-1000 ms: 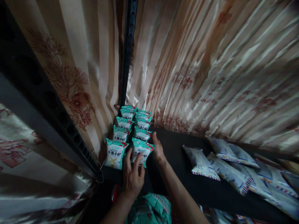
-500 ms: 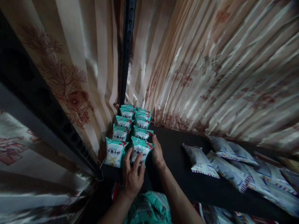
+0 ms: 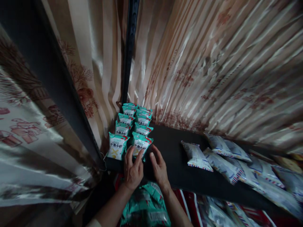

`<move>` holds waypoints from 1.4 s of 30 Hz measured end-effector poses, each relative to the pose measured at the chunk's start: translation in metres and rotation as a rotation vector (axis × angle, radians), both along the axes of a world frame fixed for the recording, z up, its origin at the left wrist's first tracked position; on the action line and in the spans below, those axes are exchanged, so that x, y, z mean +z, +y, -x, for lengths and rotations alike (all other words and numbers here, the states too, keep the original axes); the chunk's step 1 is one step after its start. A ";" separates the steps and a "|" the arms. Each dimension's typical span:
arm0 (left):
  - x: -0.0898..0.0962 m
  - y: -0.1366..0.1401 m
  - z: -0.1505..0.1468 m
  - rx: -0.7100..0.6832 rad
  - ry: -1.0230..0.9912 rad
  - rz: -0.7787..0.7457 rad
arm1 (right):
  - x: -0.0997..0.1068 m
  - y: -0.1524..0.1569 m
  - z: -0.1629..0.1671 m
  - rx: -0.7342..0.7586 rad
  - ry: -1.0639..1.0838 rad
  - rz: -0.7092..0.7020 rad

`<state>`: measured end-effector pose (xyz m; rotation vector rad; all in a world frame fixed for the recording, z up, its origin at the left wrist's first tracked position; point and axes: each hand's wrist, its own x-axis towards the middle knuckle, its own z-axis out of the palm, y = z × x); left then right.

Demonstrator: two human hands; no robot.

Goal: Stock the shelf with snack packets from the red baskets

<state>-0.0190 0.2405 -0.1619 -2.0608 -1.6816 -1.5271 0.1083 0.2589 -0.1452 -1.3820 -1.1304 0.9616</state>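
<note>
Two rows of small teal-and-white snack bags (image 3: 117,146) stand upright on the black shelf (image 3: 165,148), by its left corner post. My left hand (image 3: 133,168) rests its outstretched fingertips against the lower front of the nearest bag in the right row (image 3: 141,142). Just right of that bag is my right hand (image 3: 159,167), open, thumb and fingers apart and nothing in them. A small gap seems to separate it from the bag. Below my wrists lies a heap of more teal bags (image 3: 145,205), partly covered by my forearms.
On the shelf's right side lie several white-and-blue packets (image 3: 197,156). Red-edged containers (image 3: 183,200) with more packets sit lower, in front. A dark metal post (image 3: 130,50) rises at the back corner, and pleated, printed curtains (image 3: 201,63) hang around the shelf.
My right hand has come off the front bag's right side and moved back toward me. My left fingers stay at the bag's front. The view has shifted slightly.
</note>
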 end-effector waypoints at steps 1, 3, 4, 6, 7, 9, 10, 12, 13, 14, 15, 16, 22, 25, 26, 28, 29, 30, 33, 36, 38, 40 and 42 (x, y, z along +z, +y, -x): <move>-0.001 -0.004 0.000 -0.010 0.004 0.000 | 0.000 -0.004 0.001 -0.013 -0.012 -0.005; -0.002 -0.014 0.000 -0.041 0.014 0.005 | 0.000 -0.015 0.003 -0.058 -0.034 -0.023; -0.002 -0.019 0.000 -0.059 0.017 0.004 | 0.001 -0.022 0.003 -0.082 -0.040 -0.030; -0.001 -0.029 0.001 -0.105 0.028 -0.004 | 0.001 -0.041 0.003 -0.114 -0.033 -0.029; -0.001 -0.034 0.002 -0.135 0.038 -0.009 | 0.000 -0.052 0.003 -0.123 -0.025 -0.021; -0.001 -0.045 0.003 -0.218 0.069 -0.003 | -0.004 -0.077 0.002 -0.137 -0.024 -0.010; -0.001 -0.051 0.004 -0.275 0.088 0.017 | -0.008 -0.090 0.000 -0.143 -0.042 -0.011; -0.005 -0.064 0.004 -0.403 0.127 0.106 | -0.019 -0.115 -0.005 -0.144 -0.125 -0.026; -0.008 -0.072 0.003 -0.467 0.145 0.183 | -0.028 -0.127 -0.009 -0.135 -0.183 -0.032; -0.012 -0.080 0.001 -0.522 0.162 0.278 | -0.037 -0.138 -0.013 -0.120 -0.253 -0.031; -0.018 -0.089 -0.001 -0.558 0.177 0.388 | -0.048 -0.148 -0.018 -0.103 -0.331 -0.017; -0.024 -0.098 -0.004 -0.579 0.194 0.506 | -0.059 -0.158 -0.023 -0.079 -0.419 0.012; -0.053 -0.135 -0.020 -0.505 0.232 1.080 | -0.107 -0.192 -0.043 -0.014 -0.869 0.297; -0.054 -0.129 -0.029 -0.467 0.206 1.137 | -0.104 -0.189 -0.045 -0.022 -0.962 0.364; -0.054 -0.124 -0.032 -0.443 0.202 1.139 | -0.101 -0.185 -0.046 -0.025 -0.990 0.366; -0.054 -0.112 -0.041 -0.361 0.177 1.160 | -0.093 -0.174 -0.050 -0.031 -1.037 0.352; -0.055 -0.106 -0.045 -0.314 0.159 1.179 | -0.090 -0.168 -0.052 -0.033 -1.050 0.338; -0.057 -0.099 -0.049 -0.274 0.142 1.199 | -0.088 -0.162 -0.055 -0.033 -1.058 0.323; -0.065 -0.082 -0.060 -0.238 0.111 1.243 | -0.090 -0.144 -0.063 0.015 -1.067 0.300; -0.075 -0.074 -0.066 -0.238 0.075 1.263 | -0.100 -0.132 -0.071 0.082 -1.043 0.405; -0.080 -0.072 -0.068 -0.232 0.047 1.265 | -0.109 -0.128 -0.076 0.125 -0.996 0.471; -0.085 -0.072 -0.068 -0.220 0.022 1.253 | -0.115 -0.126 -0.080 0.131 -0.951 0.471; -0.088 -0.072 -0.068 -0.206 -0.003 1.239 | -0.118 -0.125 -0.084 0.104 -0.920 0.434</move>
